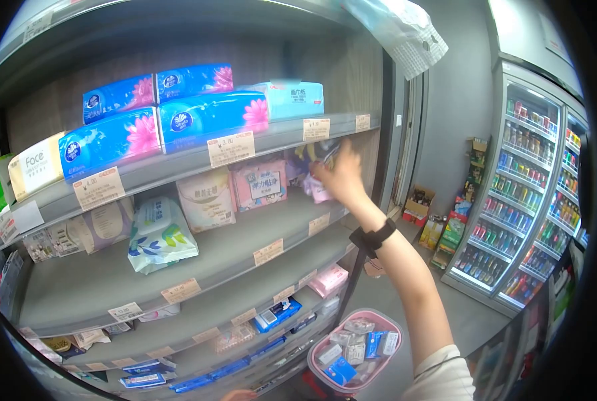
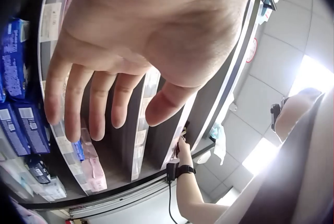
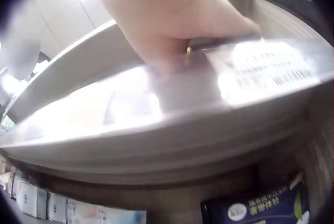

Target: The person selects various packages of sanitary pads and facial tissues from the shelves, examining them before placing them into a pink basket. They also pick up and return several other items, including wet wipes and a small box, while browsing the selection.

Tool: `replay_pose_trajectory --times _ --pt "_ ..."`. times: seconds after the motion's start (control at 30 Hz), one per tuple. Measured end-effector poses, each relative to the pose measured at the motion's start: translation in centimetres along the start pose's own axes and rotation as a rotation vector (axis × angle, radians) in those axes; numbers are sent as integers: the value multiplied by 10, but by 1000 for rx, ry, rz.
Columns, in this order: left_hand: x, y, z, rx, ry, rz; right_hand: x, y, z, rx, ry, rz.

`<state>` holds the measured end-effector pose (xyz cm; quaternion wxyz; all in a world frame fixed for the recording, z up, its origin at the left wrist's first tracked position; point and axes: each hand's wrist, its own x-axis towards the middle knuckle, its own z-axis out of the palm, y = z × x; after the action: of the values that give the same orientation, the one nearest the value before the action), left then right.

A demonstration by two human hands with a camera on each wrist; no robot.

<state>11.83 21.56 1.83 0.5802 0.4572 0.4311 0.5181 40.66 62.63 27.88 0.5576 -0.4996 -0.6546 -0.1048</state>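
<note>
Pinching pink packet (image 1: 318, 192), under right hand (image 1: 342, 175)

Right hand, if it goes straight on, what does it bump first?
Probably the small pink packet on the shelf, which the right hand seems to touch; depth is unclear.

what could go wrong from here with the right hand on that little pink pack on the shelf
1. The right hand grips the small pink pack among crowded packs; pulling it out may drag the dark blue pack along.
2. The upper shelf's edge sits close above the hand, so the hand could catch a price label.
3. The left hand hangs open and the basket is far below; a slipped pack would likely fall.
</note>
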Motion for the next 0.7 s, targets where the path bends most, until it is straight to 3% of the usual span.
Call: replay_pose_trajectory --times 0.07,0.2,0.33,0.4,0.5,0.6,0.7 --pt "-4 -3 -2 2 25 4 -3 -2 7 -38 -150 61" --pt "-5 -9 -9 16 73 -35 -5 -8 -23 -10 -201 99" --pt "-3 -9 -9 45 65 -19 -45 -12 -68 139 23 -30" --pt "0 -15 -7 -2 110 -5 -73 -4 -86 229 27 50" --pt "5 -17 -6 39 120 -54 -127 39 -93 264 -6 221" --pt "8 -7 3 73 134 -84 -207 129 -80 189 -42 423" --pt "9 -5 9 84 135 -135 -318 224 -75 -182 -159 573"
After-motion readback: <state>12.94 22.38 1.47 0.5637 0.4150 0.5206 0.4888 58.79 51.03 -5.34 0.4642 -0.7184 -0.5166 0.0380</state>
